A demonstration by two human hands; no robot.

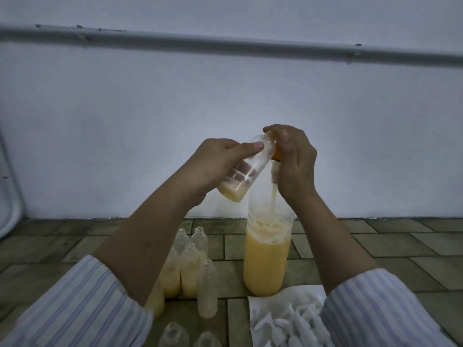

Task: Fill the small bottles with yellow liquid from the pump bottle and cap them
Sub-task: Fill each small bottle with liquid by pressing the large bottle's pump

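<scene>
Left hand (215,166): thumb laid along the upper wall and fingers curled behind, gripping the small bottle (246,166) at mid-body; the bottle is held in the air, tilted, long axis running from lower left to upper right, open neck pointing up and to the right, base down and to the left; a shallow pool of yellow liquid lies in the base, the rest of the body clear. Right hand (293,159): fingers curled together over the pump head (275,154), of which only an orange edge shows beneath the palm; the small bottle's mouth sits right at the fingertips, whether touching the spout cannot be told. Pump bottle (268,254): tall, upright on the tiled floor (375,246) directly below the right hand, long axis vertical, yellow liquid filling roughly its lower half, froth at the surface, dip tube visible inside. Cluster of small bottles (190,269): upright, uncapped, just left of the pump bottle, partly behind the left forearm; some hold yellow liquid, others look clear. White sheet (288,319): near right on the floor, carrying pale caps, detail blurred. Striped sleeves (82,304): pushed back on both forearms. Pale wall (225,96): behind, with a horizontal pipe (225,45).
</scene>
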